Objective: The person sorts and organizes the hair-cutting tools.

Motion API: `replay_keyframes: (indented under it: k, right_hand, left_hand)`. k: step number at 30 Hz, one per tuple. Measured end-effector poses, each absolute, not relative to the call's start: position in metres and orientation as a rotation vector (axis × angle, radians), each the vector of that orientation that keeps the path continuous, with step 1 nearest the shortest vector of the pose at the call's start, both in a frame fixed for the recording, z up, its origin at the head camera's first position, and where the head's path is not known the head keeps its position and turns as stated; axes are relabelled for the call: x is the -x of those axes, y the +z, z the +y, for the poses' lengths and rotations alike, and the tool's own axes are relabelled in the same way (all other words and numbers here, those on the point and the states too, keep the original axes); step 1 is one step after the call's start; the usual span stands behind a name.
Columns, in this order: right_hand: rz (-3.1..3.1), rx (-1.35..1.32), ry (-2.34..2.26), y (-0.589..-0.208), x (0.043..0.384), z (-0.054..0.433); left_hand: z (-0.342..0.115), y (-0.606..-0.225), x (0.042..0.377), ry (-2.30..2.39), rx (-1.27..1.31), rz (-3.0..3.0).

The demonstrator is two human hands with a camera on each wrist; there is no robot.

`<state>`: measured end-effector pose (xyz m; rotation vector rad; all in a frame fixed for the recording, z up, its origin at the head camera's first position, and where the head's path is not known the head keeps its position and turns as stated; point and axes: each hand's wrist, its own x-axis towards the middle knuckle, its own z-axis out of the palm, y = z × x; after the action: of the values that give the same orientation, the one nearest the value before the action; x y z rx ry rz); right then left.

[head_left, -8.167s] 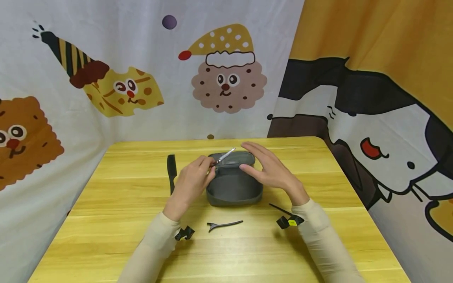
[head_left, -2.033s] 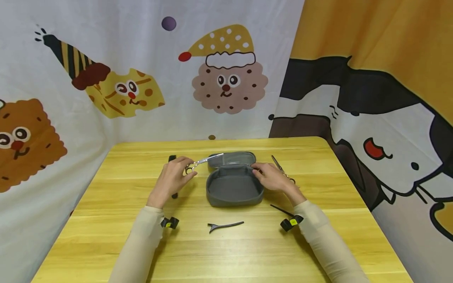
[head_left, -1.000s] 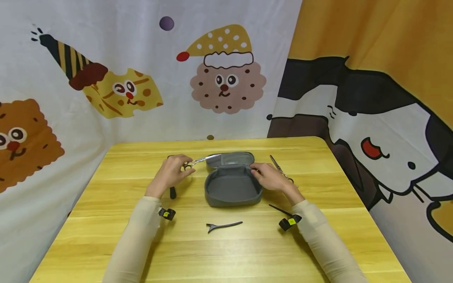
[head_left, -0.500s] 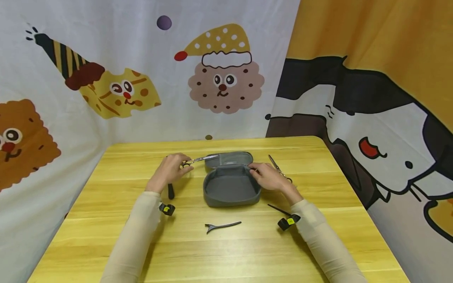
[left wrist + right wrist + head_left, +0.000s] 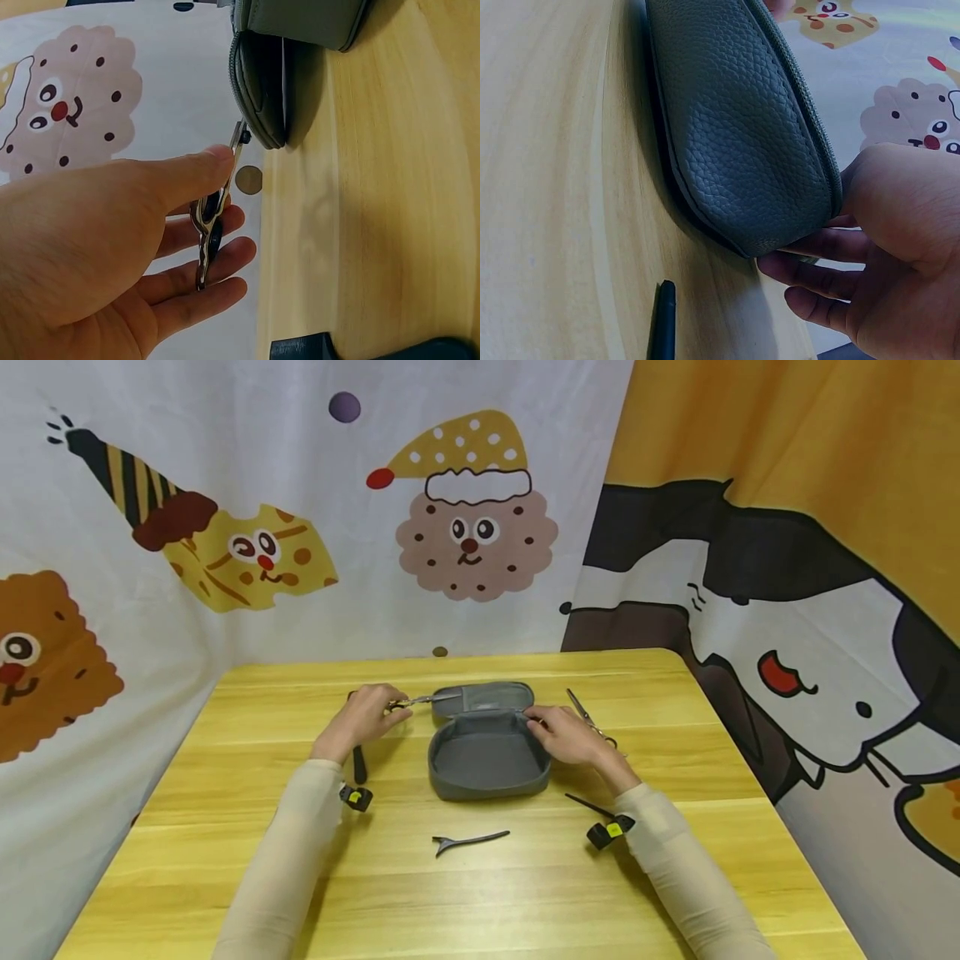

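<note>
My left hand [image 5: 365, 720] pinches a pair of scissors [image 5: 212, 217] by its handles, thumb on one side and fingers on the other. The silver blades point right and lie over the left part of the grey case's raised lid [image 5: 495, 696]. The zippered case [image 5: 487, 787] stands unzipped, its bowl facing up. At the back right corner of the case, my right hand [image 5: 570, 735] grips the rim. In the right wrist view its thumb is by the zipper edge of the case [image 5: 739, 127], with fingers behind the corner.
A second pair of scissors [image 5: 585, 710] lies right of the case. A black comb [image 5: 360, 764] is partly covered by my left hand. In front lies a dark hair clip [image 5: 471, 841]; a thin black stick [image 5: 588, 804] lies near my right wrist.
My right hand, spread off the case 8.2 s ago, now holds its rim. Over the last two seconds my left hand has brought the scissors lower and flatter against the lid.
</note>
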<state>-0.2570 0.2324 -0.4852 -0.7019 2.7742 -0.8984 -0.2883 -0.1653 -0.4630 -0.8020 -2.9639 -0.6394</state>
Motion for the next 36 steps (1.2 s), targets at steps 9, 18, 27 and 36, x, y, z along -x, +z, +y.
replay_keyframes:
  k: [9,18,27,36]
  right_hand:
    - [2.781,0.701,-0.897,-0.484,0.255,0.231]
    - [2.801,0.706,-0.885,-0.485,0.256,0.231]
    - [2.808,0.700,-0.875,-0.486,0.256,0.231]
    - [2.817,0.708,-0.854,-0.487,0.256,0.230]
  left_hand:
    - [-0.170,-0.469,0.297,-0.755,0.856,-2.964]
    - [-0.171,-0.474,0.303,-0.861,0.759,-3.056]
    - [-0.168,-0.471,0.303,-0.887,0.752,-3.062]
    - [-0.158,-0.466,0.307,-0.920,0.790,-3.074]
